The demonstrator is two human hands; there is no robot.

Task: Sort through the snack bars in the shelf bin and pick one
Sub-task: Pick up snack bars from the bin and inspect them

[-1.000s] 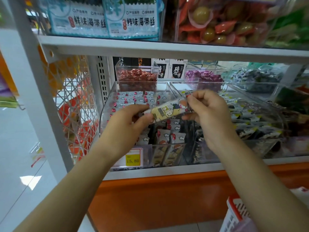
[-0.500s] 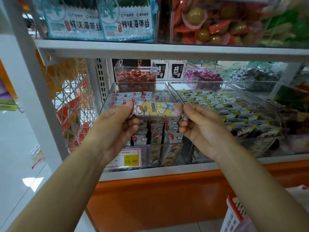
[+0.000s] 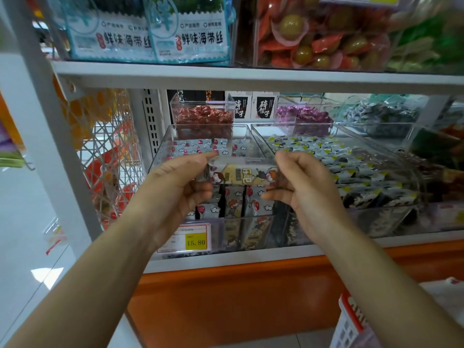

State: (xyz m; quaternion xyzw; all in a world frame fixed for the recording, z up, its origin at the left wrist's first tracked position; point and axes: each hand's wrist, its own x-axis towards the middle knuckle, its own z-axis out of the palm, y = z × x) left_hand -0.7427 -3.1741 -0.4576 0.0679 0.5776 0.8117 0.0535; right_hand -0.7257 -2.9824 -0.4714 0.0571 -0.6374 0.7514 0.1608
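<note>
Snack bar: one bar (image 3: 242, 173) in a pale wrapper with cartoon figures and dark lettering, held level and crosswise, its printed face towards the camera.
Left hand: the left hand (image 3: 180, 182) pinches the bar's left end between thumb and forefinger, the other fingers curled beneath.
Right hand: the right hand (image 3: 303, 187) pinches the bar's right end, fingers curled, knuckles up.
Where the bar is: in the air between the two hands, over the front half of the clear bin (image 3: 164, 144), above the bars left in it.
Bin contents: more bars (image 3: 236, 207) of the same kind, upright at the front and lying flat further back.
Price tag: a yellow tag (image 3: 190, 238) reading 15.80 on the bin's front wall, below the left hand.
Neighbouring bin: just to the right, a clear bin of black-and-yellow packets (image 3: 351, 167).
Behind: a small clear box of red sweets (image 3: 203, 116) and another of purple ones (image 3: 303, 116).
Upper shelf: the white shelf (image 3: 251, 76) carries blue-and-white packets (image 3: 190, 33) with Chinese lettering.
Lower right: the corner of a red-and-white basket (image 3: 351, 320).
</note>
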